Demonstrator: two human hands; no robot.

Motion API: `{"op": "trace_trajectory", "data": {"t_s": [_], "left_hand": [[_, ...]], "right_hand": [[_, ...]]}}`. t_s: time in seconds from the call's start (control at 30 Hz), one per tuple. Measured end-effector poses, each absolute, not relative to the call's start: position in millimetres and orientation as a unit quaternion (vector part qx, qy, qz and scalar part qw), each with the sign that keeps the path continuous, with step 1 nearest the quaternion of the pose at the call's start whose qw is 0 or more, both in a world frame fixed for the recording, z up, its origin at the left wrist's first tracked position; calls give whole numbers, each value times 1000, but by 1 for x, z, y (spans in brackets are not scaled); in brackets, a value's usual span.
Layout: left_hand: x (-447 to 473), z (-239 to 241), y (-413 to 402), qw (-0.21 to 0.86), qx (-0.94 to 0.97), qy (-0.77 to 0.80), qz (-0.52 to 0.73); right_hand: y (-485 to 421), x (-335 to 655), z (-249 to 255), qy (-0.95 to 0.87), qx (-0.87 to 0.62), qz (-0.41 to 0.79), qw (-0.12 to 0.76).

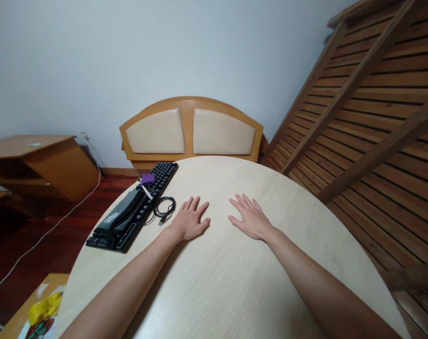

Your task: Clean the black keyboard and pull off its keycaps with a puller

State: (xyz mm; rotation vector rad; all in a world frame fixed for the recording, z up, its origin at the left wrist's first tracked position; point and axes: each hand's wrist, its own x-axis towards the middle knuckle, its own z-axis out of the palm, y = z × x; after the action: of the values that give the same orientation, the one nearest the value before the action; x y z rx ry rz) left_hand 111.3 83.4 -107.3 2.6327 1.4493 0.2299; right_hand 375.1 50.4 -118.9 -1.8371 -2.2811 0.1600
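Note:
Palm down on the pale round table, my left hand has its fingers spread and holds nothing. My right hand rests flat a short way to the right, fingers apart and also without anything in it. Just left of my left hand lies a coiled black cable with a plug at its end. Beyond the cable is a black keyboard, set at a slant near the table's left edge. On the keyboard sit a dark flat item with a strap, a small purple object and a thin white piece.
A wooden headboard with cream panels stands behind the table. Slatted wood leans along the right. At left are a wooden desk and a white cord across the floor. A yellow bag lies low at left.

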Motion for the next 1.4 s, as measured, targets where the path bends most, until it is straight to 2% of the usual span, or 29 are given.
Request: {"op": "trace_trajectory", "data": {"t_s": [0.13,0.6,0.77,0.9,1.03,1.13,1.4], "left_hand": [[118,-106,88,55,867,486,99],[112,-108,87,67,879,462,98],[110,-92,90,18,881,451,143],[85,-60,106,-67,812,548,191],[38,-40,127,-137,690,694,151],[8,-44,139,-113,634,757,109],[-3,-67,150,-65,633,768,75]], "right_hand": [[51,373,-116,-772,-629,59,71],[52,374,-119,-775,-624,34,90],[53,375,-120,-778,-621,28,85],[53,375,-122,-778,-623,24,83],[53,374,-122,-776,-625,18,83],[53,374,-122,-775,-626,14,85],[52,373,-120,-773,-630,19,79]]}}
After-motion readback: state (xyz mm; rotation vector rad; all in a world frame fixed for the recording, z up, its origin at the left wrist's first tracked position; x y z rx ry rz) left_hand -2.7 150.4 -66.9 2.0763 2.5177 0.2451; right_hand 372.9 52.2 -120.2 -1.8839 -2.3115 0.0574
